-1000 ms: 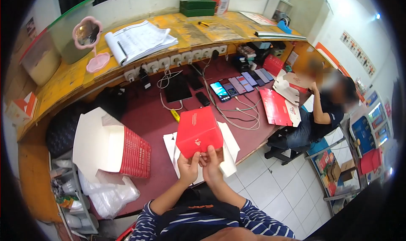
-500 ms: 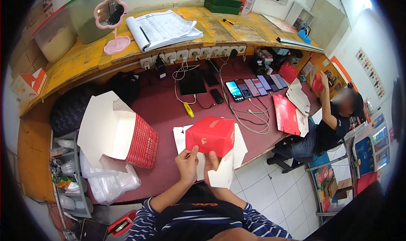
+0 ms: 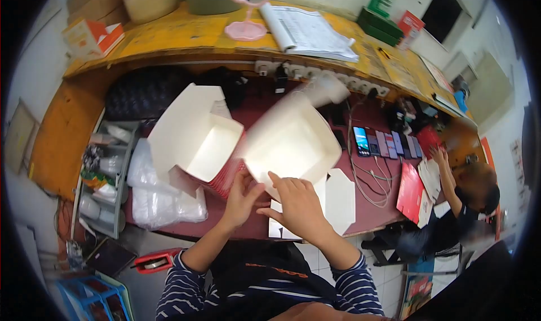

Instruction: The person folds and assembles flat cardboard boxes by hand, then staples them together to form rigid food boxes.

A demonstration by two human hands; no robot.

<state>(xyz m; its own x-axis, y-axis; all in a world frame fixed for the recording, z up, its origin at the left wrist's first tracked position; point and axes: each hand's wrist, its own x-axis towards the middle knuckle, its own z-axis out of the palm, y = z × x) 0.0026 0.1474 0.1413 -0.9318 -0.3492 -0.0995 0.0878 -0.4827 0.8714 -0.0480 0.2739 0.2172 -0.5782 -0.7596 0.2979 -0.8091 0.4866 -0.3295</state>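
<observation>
Both my hands are at a red paper food box (image 3: 293, 140), tipped so its white inside faces me; its far flap is blurred by motion. My left hand (image 3: 242, 201) pinches the near left corner. My right hand (image 3: 301, 208) lies along the near rim, fingers over the edge and thumb apart from them. Just left of it stands a stack of nested red boxes (image 3: 217, 146) with white insides, its top flap raised. Beneath my right hand and the box, flat white carton sheets (image 3: 341, 202) rest on the dark red table (image 3: 369, 200).
Clear plastic bags (image 3: 166, 191) and a grey drawer rack (image 3: 115, 180) are at the left. Several phones (image 3: 389, 143) and white cables (image 3: 372, 180) lie to the right, before red flat cartons (image 3: 408, 186). A person (image 3: 439, 225) sits at the right end. A yellow shelf (image 3: 169, 28) runs behind.
My view has swung left. The red box has turned from its closed red side to its white open inside. My right hand has moved onto the near rim. The seated person's hand has lowered.
</observation>
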